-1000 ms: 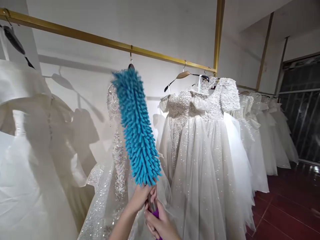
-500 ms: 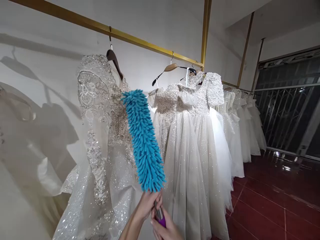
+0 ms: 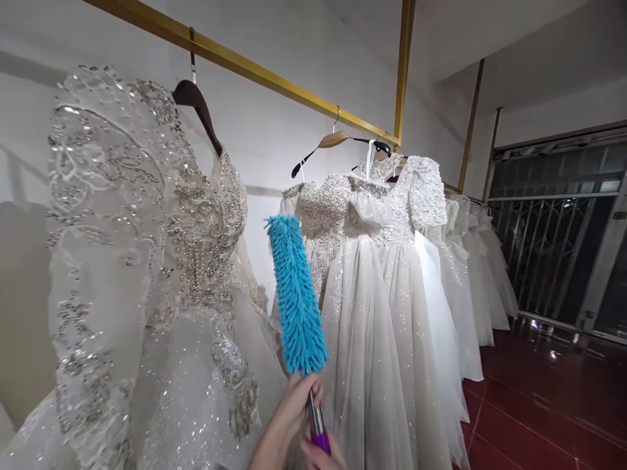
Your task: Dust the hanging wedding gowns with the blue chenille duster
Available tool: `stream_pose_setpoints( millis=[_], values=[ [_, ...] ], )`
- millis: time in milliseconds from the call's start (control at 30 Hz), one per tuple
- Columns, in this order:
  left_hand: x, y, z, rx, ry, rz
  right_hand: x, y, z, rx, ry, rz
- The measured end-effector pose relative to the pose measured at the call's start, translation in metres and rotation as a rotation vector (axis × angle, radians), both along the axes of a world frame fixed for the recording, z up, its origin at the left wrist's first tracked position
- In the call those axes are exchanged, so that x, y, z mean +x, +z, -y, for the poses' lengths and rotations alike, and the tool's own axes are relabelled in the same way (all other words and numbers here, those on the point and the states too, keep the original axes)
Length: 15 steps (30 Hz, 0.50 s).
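Both hands (image 3: 301,427) closed around blue duster (image 3: 296,297) handle (no legible writing), beside gowns (image 3: 147,261).

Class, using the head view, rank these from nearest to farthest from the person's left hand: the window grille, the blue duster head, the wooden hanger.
1. blue duster head, directly above the left hand.
2. wooden hanger, higher, on the rail.
3. window grille, far right.

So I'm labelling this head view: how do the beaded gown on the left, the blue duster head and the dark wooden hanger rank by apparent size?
1. Beaded gown, by far the largest, though it hangs nearest the camera.
2. Blue duster head.
3. Dark wooden hanger, smallest; the gown hides part of it.
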<state>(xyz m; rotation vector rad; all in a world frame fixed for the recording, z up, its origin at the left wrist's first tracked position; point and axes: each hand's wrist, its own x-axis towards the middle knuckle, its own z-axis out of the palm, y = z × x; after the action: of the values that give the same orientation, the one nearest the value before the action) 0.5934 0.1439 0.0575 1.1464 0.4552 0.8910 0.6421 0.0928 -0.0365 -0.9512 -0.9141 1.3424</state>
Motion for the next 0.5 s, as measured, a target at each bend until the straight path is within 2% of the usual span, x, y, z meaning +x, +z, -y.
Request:
stream_pose_setpoints(
  millis=[100,200,267,400,500],
  values=[
    [0.006,0.037,-0.038,0.065,0.060,0.090,0.003,0.045,-0.025,0.050,0.008,-0.031],
    [0.001,0.044,-0.072,0.071,0.149,0.162,0.003,0.077,-0.049,0.040,0.147,-0.034],
    [-0.003,0.035,-0.087,0.043,0.188,0.181,0.005,0.080,-0.060,-0.009,0.215,-0.028],
    [0.000,0.014,-0.095,-0.019,0.157,0.131,0.013,0.057,-0.062,-0.092,0.242,-0.052],
    [0.010,0.023,-0.087,0.001,0.130,0.104,0.019,0.053,-0.058,-0.071,0.178,-0.065]
  ],
)
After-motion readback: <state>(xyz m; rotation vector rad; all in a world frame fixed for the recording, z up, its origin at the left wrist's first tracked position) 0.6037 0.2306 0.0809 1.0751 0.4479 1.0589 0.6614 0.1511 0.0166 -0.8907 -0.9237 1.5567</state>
